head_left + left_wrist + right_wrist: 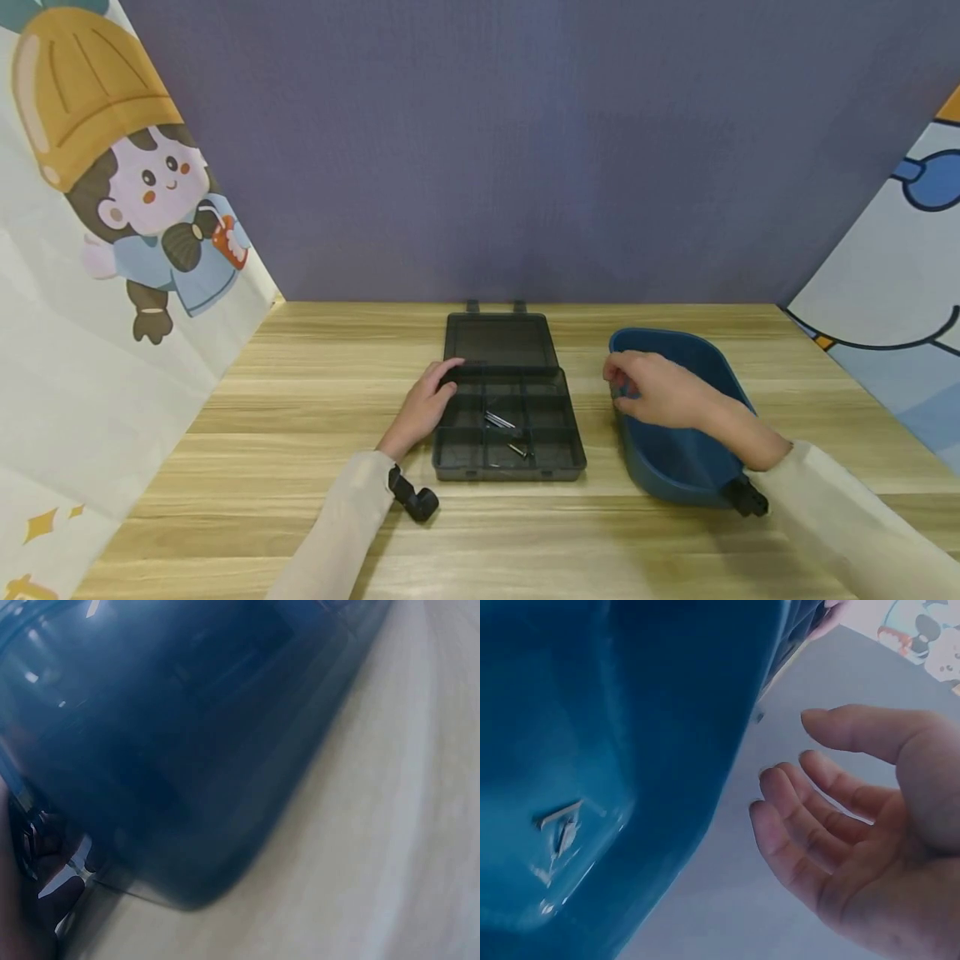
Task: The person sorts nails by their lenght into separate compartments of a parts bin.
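A dark see-through compartment box (558, 457) lies with its lid (501, 337) folded back on the table. Long thin metal pieces (500, 421) lie in its centre compartment, and a small screw (517, 450) in the front middle one. My left hand (422, 410) rests on the box's left edge, fingers toward the hinge corner. Over the left rim of a blue bin (652, 478) is my right hand (660, 390). In the right wrist view its fingers (780, 832) are loosely bent, thumb apart, with nothing between them. A few small metal pieces (562, 821) lie on the bin's floor.
The wood-grain table (300, 467) ends at a dark grey-blue panel (525, 167) at the back. Cartoon-printed sheets (45, 333) stand at both sides. A strip of table separates the compartment box from the bin.
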The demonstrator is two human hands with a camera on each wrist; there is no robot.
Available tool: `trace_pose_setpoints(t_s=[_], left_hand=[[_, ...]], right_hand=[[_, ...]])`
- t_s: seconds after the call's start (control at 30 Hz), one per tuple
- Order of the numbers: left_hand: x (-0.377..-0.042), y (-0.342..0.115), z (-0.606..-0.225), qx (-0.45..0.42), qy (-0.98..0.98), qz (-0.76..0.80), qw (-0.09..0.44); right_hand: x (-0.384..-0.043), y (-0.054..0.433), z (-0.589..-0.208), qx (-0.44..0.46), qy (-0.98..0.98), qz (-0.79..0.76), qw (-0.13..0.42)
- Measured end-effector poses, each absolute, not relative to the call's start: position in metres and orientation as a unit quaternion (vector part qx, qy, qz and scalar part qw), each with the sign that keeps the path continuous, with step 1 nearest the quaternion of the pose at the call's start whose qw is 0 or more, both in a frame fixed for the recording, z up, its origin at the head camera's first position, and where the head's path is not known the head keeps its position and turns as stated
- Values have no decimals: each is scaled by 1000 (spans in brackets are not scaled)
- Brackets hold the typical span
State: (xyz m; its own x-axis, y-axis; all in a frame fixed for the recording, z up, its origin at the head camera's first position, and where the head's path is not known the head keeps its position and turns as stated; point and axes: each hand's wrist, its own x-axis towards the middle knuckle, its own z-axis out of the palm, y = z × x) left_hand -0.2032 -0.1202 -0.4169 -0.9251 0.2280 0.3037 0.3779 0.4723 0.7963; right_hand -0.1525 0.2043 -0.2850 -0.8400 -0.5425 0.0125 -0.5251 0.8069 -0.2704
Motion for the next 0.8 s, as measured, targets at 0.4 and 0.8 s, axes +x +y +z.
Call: trace_pose_setpoints(t_s=[0.4, 0.8], left_hand=[[-203, -121, -415, -153, -855, -493, 50], [-204, -120, -416, -161, -855, -492, 48]], right_hand=[[-172, 234, -291, -238, 957, -140, 88], [-194, 261, -305, -234, 963, -87, 99]])
